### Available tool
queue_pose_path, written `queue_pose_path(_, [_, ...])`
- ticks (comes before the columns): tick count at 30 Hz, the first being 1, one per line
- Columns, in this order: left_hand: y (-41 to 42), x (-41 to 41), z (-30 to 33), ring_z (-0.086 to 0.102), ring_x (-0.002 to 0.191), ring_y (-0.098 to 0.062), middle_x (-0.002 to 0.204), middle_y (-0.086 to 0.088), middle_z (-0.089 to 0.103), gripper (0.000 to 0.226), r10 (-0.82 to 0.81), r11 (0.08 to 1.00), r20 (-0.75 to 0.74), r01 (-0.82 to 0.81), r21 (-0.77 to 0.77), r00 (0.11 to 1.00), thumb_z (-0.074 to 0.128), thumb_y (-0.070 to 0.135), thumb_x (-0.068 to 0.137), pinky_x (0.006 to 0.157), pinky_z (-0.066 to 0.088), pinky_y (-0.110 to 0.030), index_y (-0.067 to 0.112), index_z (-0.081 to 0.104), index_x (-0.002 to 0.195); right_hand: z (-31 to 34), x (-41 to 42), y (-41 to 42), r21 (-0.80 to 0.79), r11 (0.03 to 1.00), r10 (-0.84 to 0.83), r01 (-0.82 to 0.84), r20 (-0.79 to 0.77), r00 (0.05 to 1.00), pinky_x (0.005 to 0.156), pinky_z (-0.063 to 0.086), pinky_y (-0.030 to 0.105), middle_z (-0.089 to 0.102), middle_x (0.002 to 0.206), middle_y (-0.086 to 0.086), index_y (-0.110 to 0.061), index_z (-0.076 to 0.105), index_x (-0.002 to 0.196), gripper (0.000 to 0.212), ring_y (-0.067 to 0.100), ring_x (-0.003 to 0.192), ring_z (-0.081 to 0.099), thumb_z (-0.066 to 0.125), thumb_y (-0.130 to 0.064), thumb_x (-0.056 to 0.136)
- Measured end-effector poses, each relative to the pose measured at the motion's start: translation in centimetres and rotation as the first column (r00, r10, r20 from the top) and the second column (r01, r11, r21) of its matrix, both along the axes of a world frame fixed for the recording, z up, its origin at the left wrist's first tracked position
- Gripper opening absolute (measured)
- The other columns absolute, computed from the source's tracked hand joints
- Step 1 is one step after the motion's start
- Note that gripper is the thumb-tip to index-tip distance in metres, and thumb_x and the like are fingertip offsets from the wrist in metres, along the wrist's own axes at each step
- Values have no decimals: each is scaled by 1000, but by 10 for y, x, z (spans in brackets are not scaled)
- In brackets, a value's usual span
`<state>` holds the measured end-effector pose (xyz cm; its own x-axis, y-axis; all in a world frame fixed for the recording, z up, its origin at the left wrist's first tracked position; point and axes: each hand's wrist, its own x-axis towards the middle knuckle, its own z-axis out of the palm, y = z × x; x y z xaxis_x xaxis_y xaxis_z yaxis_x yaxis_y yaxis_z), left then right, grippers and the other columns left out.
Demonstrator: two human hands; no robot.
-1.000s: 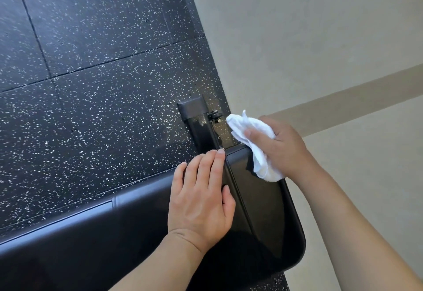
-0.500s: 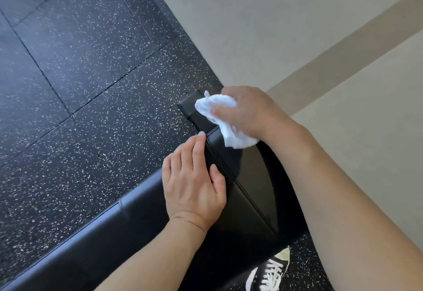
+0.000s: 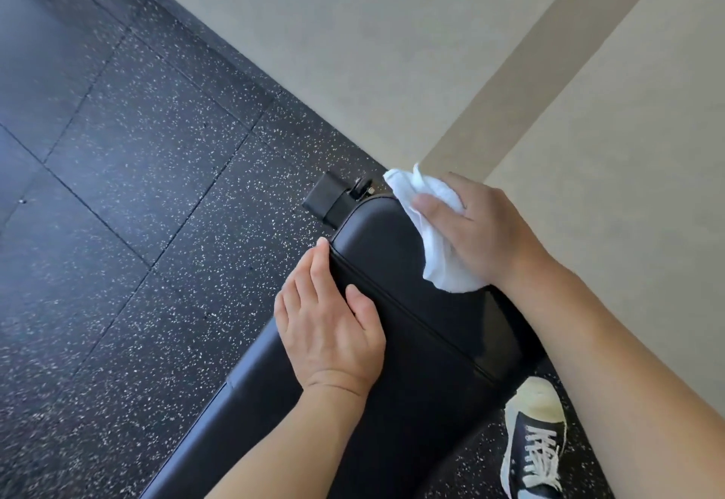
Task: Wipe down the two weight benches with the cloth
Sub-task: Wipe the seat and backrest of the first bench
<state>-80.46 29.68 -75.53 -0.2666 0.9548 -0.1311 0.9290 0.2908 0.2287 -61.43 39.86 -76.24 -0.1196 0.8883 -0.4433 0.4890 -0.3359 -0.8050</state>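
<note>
White crumpled cloth (image 3: 439, 231) in right hand (image 3: 486, 231) presses glossy black bench (image 3: 392, 247).

A weight bench (image 3: 412, 341) is set diagonally on the floor (image 3: 137, 224), its end near a wall (image 3: 392, 47). A left hand (image 3: 329, 322) is laid flat on its left edge; on its right, a cloth (image 3: 435, 239) is pressed by a right hand (image 3: 482, 231). A shoe (image 3: 535, 439) is placed right of the bench.

Your black padded bench (image 3: 416, 345) stands on speckled black rubber floor (image 3: 157, 224); a white cloth (image 3: 435, 231) and your left hand (image 3: 329, 326) rest on its far end.
</note>
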Motion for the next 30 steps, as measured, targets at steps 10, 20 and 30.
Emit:
queue_pose_path(10, [-1,1,-2,51,129,-36,146,-10,54,65,-1,1000,1,1,15,1000,36,34,93,112,38,-55,12,43,154,2,18,-34,55,997,-56,50,100,993,55,36,30,51,63,-6,-24,43,74,46,12,62,52,45,-60,101])
queue_pose_path(20, [-2,3,-2,49,129,-36,147,-9,52,67,17,1000,-7,-17,9,1000,31,37,93,112,37,-55,15,41,155,4,55,-76,1,997,-74,75,224,972,54,30,31,51,61,-11,-37,40,67,40,5,58,48,46,-58,101])
queue_pose_path(30, [-2,3,-5,49,126,-37,146,-10,53,66,7,999,-21,-6,34,1000,28,38,93,108,37,-56,16,41,154,-8,30,-33,-63,993,-102,100,-36,994,59,35,32,56,68,-6,-21,47,71,43,13,66,54,53,-52,99])
